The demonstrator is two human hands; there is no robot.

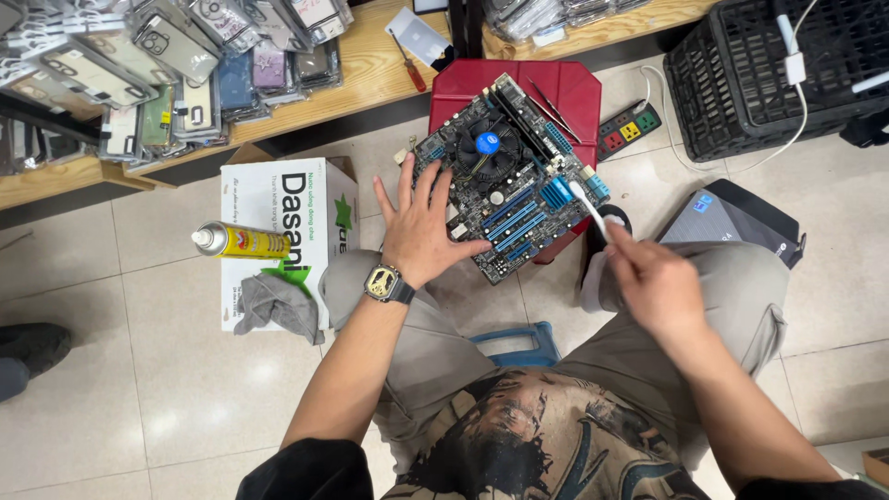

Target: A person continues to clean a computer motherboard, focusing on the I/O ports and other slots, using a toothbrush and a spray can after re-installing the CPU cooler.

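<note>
The left hand (421,227) is lying flat, fingers spread wide, pressing down on the near-left corner of a computer motherboard (509,181); it is gripping nothing, just pinning the board in place. A dark wristwatch (384,283) with a gold-toned face is sitting on that wrist. The motherboard is resting tilted on a red stool (579,88), overhanging its front edge, with a black cooling fan (486,146) near its middle and blue slots running along the near side.

The right hand (653,282) is closed around the handle of a white brush (585,206), looking like a toothbrush, with the fingers curled tight on the lower end. The brush head is touching the board's right edge beside a blue connector block; the hand itself is a bit blurred.

Off to the left, a yellow spray can (243,242) is lying on its side on a white cardboard box (282,208), and a grey rag (278,306) is draped over the box's near edge. A red-handled screwdriver (409,65) is lying on the wooden shelf (370,69), which is carrying rows of packaged phone cases (167,46). A power strip (630,128) is lying on the tiled floor (139,389) to the right of the stool, just beside a black plastic crate (750,83). A blue stool (519,344) is showing between the person's knees.
</note>
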